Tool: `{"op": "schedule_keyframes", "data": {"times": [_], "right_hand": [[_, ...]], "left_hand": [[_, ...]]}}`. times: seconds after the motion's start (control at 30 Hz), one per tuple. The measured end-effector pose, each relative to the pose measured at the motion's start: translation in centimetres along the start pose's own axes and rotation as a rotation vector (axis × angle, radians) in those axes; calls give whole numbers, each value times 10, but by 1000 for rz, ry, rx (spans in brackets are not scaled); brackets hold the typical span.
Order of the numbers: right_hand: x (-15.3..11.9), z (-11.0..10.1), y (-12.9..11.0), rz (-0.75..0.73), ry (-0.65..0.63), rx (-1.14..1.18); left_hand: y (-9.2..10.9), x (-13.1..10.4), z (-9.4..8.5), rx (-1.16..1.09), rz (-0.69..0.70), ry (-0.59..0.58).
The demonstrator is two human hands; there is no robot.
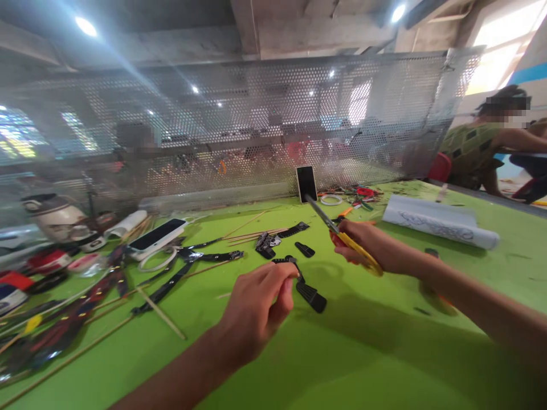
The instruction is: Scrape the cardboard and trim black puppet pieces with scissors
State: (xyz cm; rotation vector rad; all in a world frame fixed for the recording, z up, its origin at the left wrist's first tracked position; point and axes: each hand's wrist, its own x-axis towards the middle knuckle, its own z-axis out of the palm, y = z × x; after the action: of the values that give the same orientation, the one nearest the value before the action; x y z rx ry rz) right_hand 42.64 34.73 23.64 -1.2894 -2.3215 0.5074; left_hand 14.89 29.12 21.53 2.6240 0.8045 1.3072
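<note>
My left hand [254, 310] is closed in a pinch above the green tabletop. At its fingertips is a dark cut-out piece [311, 297] with a striped pattern, partly hidden by the fingers. My right hand [371, 242] grips yellow-handled scissors [362, 255], with the blades pointing up and to the left, apart from the cut-out. A small dark oval cut-out [305, 249] lies on the table between the hands. Just behind are a crumpled patterned black piece [267, 244] and a dark strip [296, 229].
At left lie a black cross-shaped assembly [190, 256], a white phone-like device [158, 236] and thin wooden sticks [161, 313]. A phone [306, 185] stands against the perforated metal screen [248, 125]. Rolled white paper [440, 225] lies at right; a person [474, 142] sits beyond.
</note>
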Motion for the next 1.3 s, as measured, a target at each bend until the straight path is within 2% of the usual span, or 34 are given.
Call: {"op": "schedule_keyframes", "data": {"times": [0.1, 0.17, 0.3, 0.4, 0.5, 0.63, 0.93, 1.3], "right_hand": [[-9, 19, -16, -101, 137, 50], [-17, 27, -29, -171, 200, 0], [-30, 26, -58, -290, 218, -131], [-33, 26, -69, -355, 238, -183], [-34, 31, -70, -341, 252, -211], [-35, 37, -67, -360, 271, -224], [-32, 32, -72, -422, 328, -232], [-34, 32, -72, -415, 318, -279]], "left_hand": [[5, 2, -3, -10, 2, 45], [9, 2, -4, -50, -24, 51], [15, -3, -3, -190, -103, 39], [19, -5, -2, -258, -96, 87], [21, -4, -2, -224, -78, 111], [22, 1, -4, -245, -58, 82], [22, -1, -4, -247, -36, 74], [22, -1, -6, -213, -75, 27]]}}
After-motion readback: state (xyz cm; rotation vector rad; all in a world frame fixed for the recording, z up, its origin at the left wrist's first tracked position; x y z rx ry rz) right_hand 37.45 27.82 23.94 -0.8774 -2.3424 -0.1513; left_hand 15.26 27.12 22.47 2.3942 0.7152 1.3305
